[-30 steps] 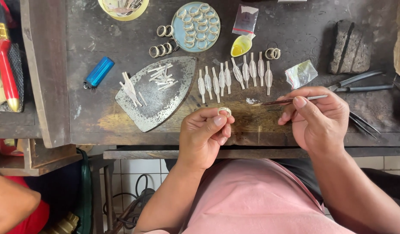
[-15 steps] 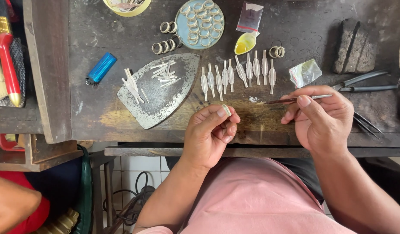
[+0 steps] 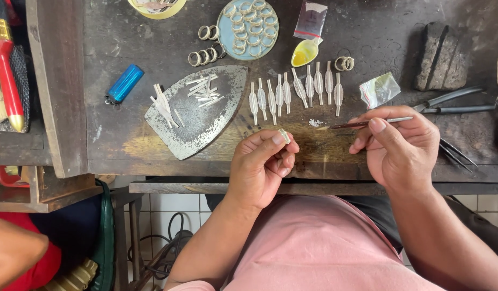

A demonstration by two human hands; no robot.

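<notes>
Fingertips (image 3: pixel 278 139) of our left hand (image 3: pixel 260 167) pinch a small silver ring (image 3: pixel 284 135) above the near edge of the workbench (image 3: pixel 378 48), while our right hand (image 3: pixel 402 148) grips thin tweezers (image 3: pixel 367 123) pointing left toward it. Just beyond, a row of leaf-shaped silver pieces (image 3: pixel 295 91) lies beside a flat metal plate (image 3: pixel 198 116).

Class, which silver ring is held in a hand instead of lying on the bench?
The small silver ring pinched in the left hand; the others lie loose.
</notes>
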